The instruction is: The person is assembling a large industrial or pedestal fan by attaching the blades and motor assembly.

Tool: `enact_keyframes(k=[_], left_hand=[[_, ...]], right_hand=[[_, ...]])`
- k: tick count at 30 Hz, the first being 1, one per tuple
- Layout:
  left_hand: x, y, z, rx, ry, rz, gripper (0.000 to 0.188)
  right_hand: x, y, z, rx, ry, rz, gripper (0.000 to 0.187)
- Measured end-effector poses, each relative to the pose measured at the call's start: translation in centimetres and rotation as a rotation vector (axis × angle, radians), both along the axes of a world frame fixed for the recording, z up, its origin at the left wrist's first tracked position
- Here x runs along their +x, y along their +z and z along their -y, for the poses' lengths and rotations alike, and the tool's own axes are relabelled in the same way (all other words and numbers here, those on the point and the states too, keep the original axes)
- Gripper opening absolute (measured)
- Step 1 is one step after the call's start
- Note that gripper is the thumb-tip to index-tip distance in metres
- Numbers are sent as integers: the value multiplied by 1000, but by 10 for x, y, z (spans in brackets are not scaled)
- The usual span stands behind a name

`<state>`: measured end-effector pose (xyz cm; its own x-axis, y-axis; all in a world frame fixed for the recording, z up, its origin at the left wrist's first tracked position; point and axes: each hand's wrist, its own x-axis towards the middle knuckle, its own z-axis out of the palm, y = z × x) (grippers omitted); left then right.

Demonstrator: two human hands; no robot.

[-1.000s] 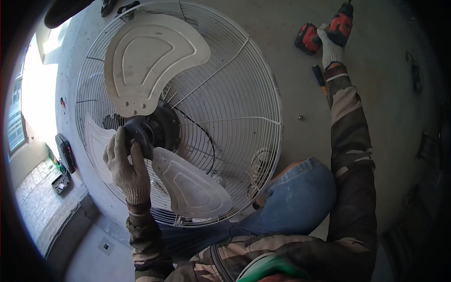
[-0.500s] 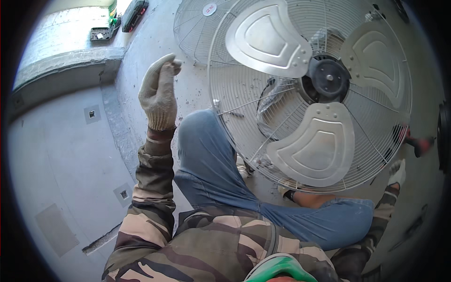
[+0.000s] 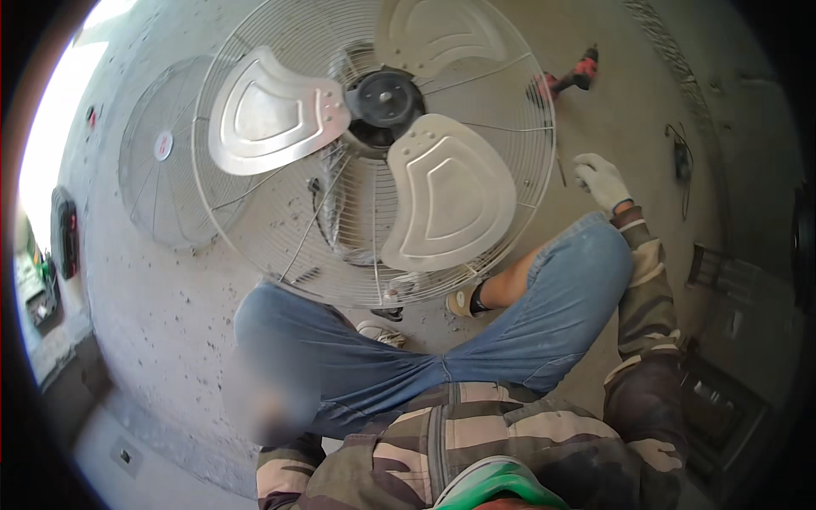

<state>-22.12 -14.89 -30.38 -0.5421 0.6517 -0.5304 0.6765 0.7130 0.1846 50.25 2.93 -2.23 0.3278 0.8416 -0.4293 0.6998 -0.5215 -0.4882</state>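
Grey floor (image 3: 178,293) runs around the wire-caged fan (image 3: 385,98), whose wire rim (image 3: 378,305) ends near my knees (image 3: 599,251); three metal blades (image 3: 455,195) sit round its hub. One loose wire guard (image 3: 170,161) lies left, one red cordless drill (image 3: 584,72) right. My right grip (image 3: 600,180) is loosely curled, empty; my left grip (image 3: 272,395) is blurred past telling.

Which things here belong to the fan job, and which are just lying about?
Likely the job's:
- bladed fan
- separate wire guard
- red drill, probably

Apparently just lying about:
- black corded item, right
- dark oblong item, far left
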Motion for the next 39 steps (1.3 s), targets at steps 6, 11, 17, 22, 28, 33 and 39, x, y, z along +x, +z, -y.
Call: enact_keyframes(k=[6, 11, 17, 22, 28, 33, 39], left_hand=[[-36, 69, -23, 364, 309, -97, 20], [-5, 235, -124, 992, 259, 149, 20], [176, 371, -179, 904, -841, 210, 30], [252, 353, -179, 706, -999, 140, 22], [242, 329, -163, 623, -907, 294, 23], [229, 313, -169, 501, -852, 723, 28], [215, 312, -175, 468, -859, 842, 32]], right_hand=[[-36, 32, 20, 139, -336, -230, 25], [-124, 140, -19, 247, 76, -321, 30], [-289, 123, -22, 21, 394, -1100, 34], [-286, 92, 1, 180, 278, -527, 36], [-301, 68, 7, 188, 139, -412, 34], [-311, 72, 10, 387, 294, -381, 20], [-306, 119, -2, 350, 585, -433, 31]])
